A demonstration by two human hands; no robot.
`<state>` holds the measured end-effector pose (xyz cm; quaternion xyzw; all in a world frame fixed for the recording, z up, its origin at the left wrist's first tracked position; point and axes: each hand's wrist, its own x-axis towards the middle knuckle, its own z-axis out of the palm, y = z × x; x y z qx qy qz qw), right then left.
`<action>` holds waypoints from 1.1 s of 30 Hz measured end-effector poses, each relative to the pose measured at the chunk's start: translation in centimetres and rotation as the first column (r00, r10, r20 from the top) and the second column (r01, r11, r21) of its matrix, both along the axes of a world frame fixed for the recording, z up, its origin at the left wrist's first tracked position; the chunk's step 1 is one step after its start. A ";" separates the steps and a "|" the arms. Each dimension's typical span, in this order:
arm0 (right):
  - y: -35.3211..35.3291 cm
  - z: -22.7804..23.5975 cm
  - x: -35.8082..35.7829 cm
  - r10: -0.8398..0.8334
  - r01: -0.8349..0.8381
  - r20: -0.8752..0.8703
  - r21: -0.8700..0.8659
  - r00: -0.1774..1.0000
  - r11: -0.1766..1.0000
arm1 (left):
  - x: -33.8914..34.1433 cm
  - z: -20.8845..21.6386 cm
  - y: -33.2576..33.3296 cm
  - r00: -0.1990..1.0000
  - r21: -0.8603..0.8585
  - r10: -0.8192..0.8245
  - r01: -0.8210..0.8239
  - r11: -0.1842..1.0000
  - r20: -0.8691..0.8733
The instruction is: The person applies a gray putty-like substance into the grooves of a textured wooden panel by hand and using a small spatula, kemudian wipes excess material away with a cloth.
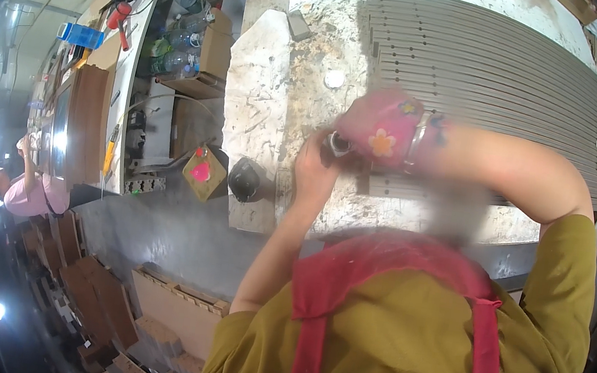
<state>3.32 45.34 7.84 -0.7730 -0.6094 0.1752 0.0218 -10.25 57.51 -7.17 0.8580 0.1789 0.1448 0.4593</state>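
My left hand [314, 164] is bare and closes around a small dark round thing with a pale rim [338, 145], held above the worktable; its kind is not clear. Against it, from the right, comes my right hand [382, 126], in a pink glove with flower patterns. Motion blurs this hand, and its fingers are hidden. Just beyond it lies a wide row of long grey-brown slats [495, 69], with dark marks like holes near their left ends.
A stained white worktable [313, 75] carries a white round disc [334, 79] and a small grey block [298, 26]. A black cup-like container [244, 179] sits at the left edge. Bottles fill a cardboard box [216, 44]. Far left, a person in pink [37, 194] works.
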 end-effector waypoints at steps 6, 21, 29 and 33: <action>-1.1 -0.1 0.3 0.027 -0.010 -0.139 0.123 0.990 0.992 | -0.3 0.0 0.2 0.994 -0.023 0.030 -0.032 0.999 -0.106; -2.7 -0.8 0.8 -0.176 0.393 -0.479 0.403 0.860 0.827 | -1.5 1.1 1.6 0.985 0.090 0.128 -0.138 0.986 0.112; -1.1 0.2 -1.4 -0.129 0.168 -0.178 0.221 0.976 0.961 | -1.3 2.5 1.0 0.998 0.139 0.044 -0.049 0.989 0.041; -0.9 1.1 -1.2 -0.189 0.208 -0.150 0.123 0.971 0.970 | -1.4 2.7 0.9 0.997 0.113 0.083 -0.081 0.990 -0.012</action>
